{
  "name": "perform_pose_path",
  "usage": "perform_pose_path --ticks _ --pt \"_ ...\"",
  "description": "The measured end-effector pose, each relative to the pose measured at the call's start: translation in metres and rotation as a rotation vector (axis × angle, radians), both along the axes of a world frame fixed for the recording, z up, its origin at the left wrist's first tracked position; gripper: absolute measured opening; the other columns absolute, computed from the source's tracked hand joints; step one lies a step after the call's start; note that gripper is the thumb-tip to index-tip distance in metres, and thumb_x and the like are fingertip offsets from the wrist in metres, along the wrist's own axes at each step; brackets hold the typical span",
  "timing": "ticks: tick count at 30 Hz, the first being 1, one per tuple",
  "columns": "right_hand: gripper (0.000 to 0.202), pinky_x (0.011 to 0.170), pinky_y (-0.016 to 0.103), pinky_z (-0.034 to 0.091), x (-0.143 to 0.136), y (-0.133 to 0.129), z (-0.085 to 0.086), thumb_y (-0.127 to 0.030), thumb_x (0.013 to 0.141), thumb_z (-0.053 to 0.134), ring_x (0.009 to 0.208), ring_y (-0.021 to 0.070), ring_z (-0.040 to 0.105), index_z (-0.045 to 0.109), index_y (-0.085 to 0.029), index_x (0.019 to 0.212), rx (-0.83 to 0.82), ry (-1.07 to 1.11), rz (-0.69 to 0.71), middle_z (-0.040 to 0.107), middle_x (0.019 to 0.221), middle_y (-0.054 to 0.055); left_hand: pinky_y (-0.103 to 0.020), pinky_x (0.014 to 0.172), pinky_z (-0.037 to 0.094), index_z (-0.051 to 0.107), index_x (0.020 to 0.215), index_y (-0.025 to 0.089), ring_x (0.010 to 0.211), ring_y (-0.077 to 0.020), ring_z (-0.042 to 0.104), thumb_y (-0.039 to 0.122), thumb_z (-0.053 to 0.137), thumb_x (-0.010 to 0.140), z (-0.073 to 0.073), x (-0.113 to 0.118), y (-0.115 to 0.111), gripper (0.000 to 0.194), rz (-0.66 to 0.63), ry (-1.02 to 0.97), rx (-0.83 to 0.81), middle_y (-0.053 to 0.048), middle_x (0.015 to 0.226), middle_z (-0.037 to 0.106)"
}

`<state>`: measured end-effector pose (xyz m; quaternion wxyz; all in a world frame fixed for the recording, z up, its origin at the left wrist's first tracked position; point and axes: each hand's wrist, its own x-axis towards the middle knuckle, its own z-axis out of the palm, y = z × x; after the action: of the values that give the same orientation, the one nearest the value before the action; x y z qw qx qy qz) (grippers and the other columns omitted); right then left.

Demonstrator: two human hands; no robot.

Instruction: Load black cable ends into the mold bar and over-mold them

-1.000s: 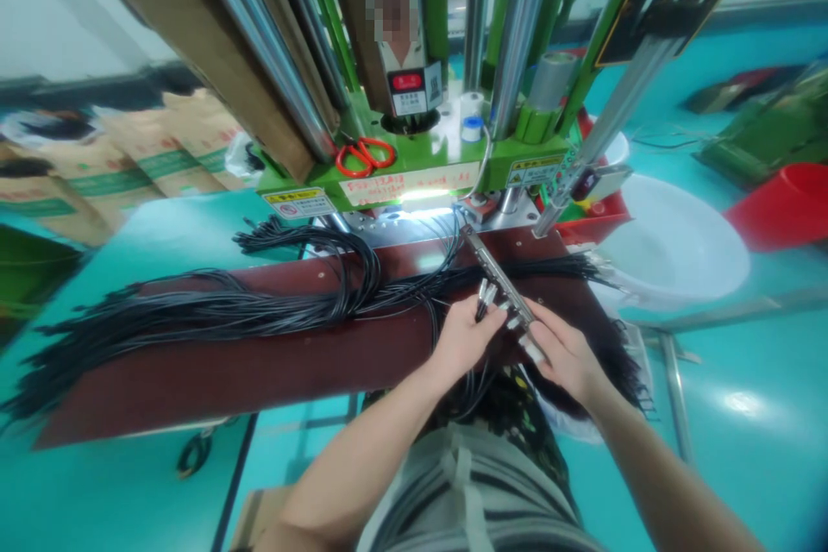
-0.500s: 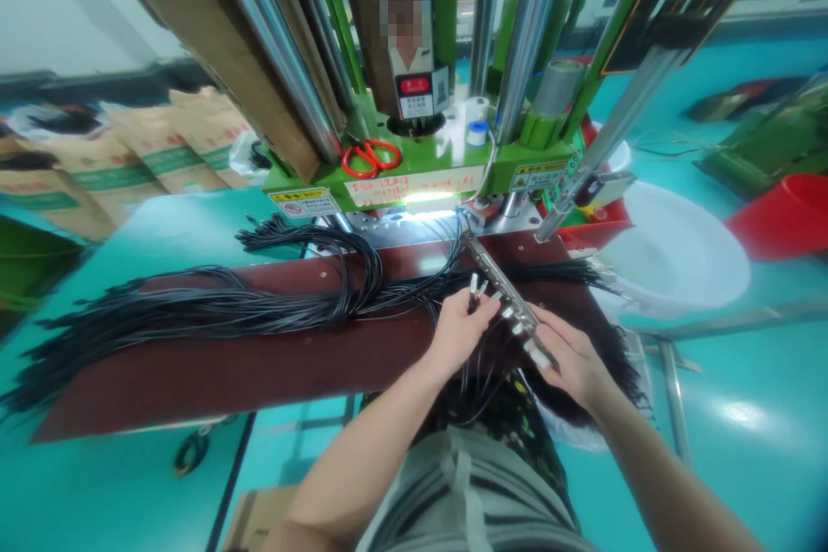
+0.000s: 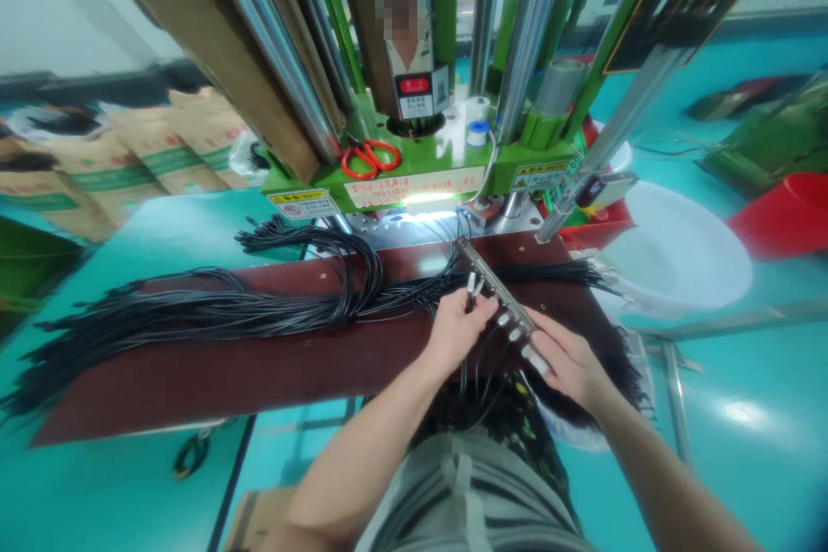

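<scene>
A slim metal bar point(image 3: 497, 286) slants over the brown board point(image 3: 246, 375), gripped near its lower end by my right hand point(image 3: 574, 362). Along its near edge sit several silver plug ends point(image 3: 514, 333), with black cables hanging down below them. My left hand point(image 3: 453, 329) is closed on cable plugs point(image 3: 475, 283), whose pale metal tips stick up beyond the fingers. The left thumb and fingertips are close against the bar's middle; exact contact is hard to make out. A long bundle of black cables point(image 3: 259, 304) lies across the board behind my hands.
Beyond the board stands a green press point(image 3: 453, 162) with steel columns. Red-handled scissors point(image 3: 371, 159) and a blue-and-white spool point(image 3: 478, 133) lie on it. A white basin point(image 3: 679, 246) and a red bucket point(image 3: 786, 216) are at right; paper sacks point(image 3: 139, 147) stand at left.
The bar's upper end has shifted slightly left. My left hand has turned a little along the bar, and its plugs have tilted. Both hands keep their holds.
</scene>
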<state>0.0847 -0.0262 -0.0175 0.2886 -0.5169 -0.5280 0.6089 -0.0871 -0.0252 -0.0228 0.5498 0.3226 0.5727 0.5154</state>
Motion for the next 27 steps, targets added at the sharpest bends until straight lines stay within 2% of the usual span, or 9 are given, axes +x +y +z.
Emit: perform_pose_path --ticks 2,5,9,11,17,21,23,25,27 --pt "0.053 0.035 0.018 0.026 -0.001 -0.001 0.000 -0.048 0.073 0.058 0.048 0.0080 0.041 0.058 -0.021 0.119 0.016 -0.022 -0.003 0.062 0.083 0.005 -0.017 0.041 0.027 0.050 0.059 0.015 0.039 -0.0038 0.035 0.041 0.068 0.062 0.003 -0.002 0.000 0.032 -0.012 0.064 0.042 0.007 0.044 0.043" --pt "0.050 0.037 0.019 0.029 0.000 0.000 -0.003 -0.049 0.074 0.058 0.050 0.0088 0.042 0.059 -0.023 0.116 -0.040 0.017 -0.048 0.060 0.076 0.003 -0.018 0.043 0.030 0.051 0.060 0.016 0.041 -0.0055 0.039 0.043 0.058 0.073 0.006 -0.006 0.001 0.031 -0.053 0.170 0.142 0.005 0.046 0.047" --pt "0.048 0.038 0.018 0.028 0.004 0.002 -0.008 -0.050 0.073 0.060 0.050 0.0084 0.040 0.059 -0.027 0.115 -0.128 0.092 -0.117 0.053 0.067 0.000 -0.018 0.041 0.028 0.052 0.069 0.017 0.038 -0.0061 0.038 0.048 0.038 0.084 0.004 -0.012 0.003 0.038 0.061 0.181 0.211 0.005 0.043 0.042" --pt "0.048 0.038 0.017 0.026 0.005 0.003 -0.010 -0.050 0.074 0.060 0.049 0.0077 0.039 0.059 -0.027 0.116 -0.125 0.097 -0.117 0.052 0.066 -0.001 -0.018 0.039 0.026 0.049 0.068 0.018 0.035 -0.0054 0.033 0.048 0.040 0.084 0.001 -0.014 0.004 0.035 0.077 0.125 0.205 0.007 0.040 0.037" --pt "0.049 0.035 0.018 0.022 0.006 0.003 -0.003 -0.046 0.077 0.057 0.042 0.0065 0.034 0.056 -0.022 0.119 -0.098 0.049 -0.006 0.049 0.059 -0.001 -0.018 0.034 0.016 0.047 0.056 0.017 0.031 -0.0027 0.024 0.046 0.061 0.070 -0.002 -0.012 0.007 0.035 -0.140 0.000 0.037 0.009 0.035 0.031" --pt "0.047 0.037 0.019 0.031 0.007 0.005 0.003 -0.041 0.076 0.057 0.049 0.0112 0.047 0.058 -0.018 0.118 -0.026 -0.029 0.043 0.059 0.067 0.003 -0.019 0.033 0.013 0.048 0.054 0.016 0.028 -0.0023 0.022 0.048 0.063 0.068 -0.002 -0.015 0.009 0.038 -0.167 -0.031 0.002 0.009 0.033 0.030" --pt "0.045 0.043 0.022 0.041 0.007 0.007 0.004 -0.039 0.076 0.056 0.062 0.0167 0.057 0.060 -0.017 0.116 0.054 -0.078 0.069 0.065 0.081 0.007 -0.018 0.032 0.013 0.048 0.054 0.016 0.027 -0.0020 0.022 0.047 0.063 0.068 -0.002 -0.018 0.009 0.037 -0.187 -0.037 -0.001 0.009 0.032 0.029" --pt "0.043 0.060 0.028 0.051 0.007 0.008 0.004 -0.037 0.078 0.054 0.081 0.0216 0.061 0.060 -0.016 0.115 0.177 -0.118 0.110 0.066 0.097 0.009 -0.018 0.032 0.013 0.047 0.053 0.016 0.027 -0.0021 0.022 0.046 0.063 0.068 -0.001 -0.020 0.009 0.037 -0.200 -0.040 -0.007 0.009 0.032 0.029" --pt "0.042 0.081 0.034 0.049 0.007 0.009 0.004 -0.036 0.081 0.051 0.097 0.0236 0.059 0.059 -0.015 0.117 0.306 -0.147 0.176 0.064 0.110 0.009 -0.018 0.032 0.014 0.046 0.052 0.017 0.027 -0.0024 0.022 0.045 0.062 0.068 -0.001 -0.021 0.009 0.036 -0.199 -0.032 -0.011 0.009 0.031 0.029"
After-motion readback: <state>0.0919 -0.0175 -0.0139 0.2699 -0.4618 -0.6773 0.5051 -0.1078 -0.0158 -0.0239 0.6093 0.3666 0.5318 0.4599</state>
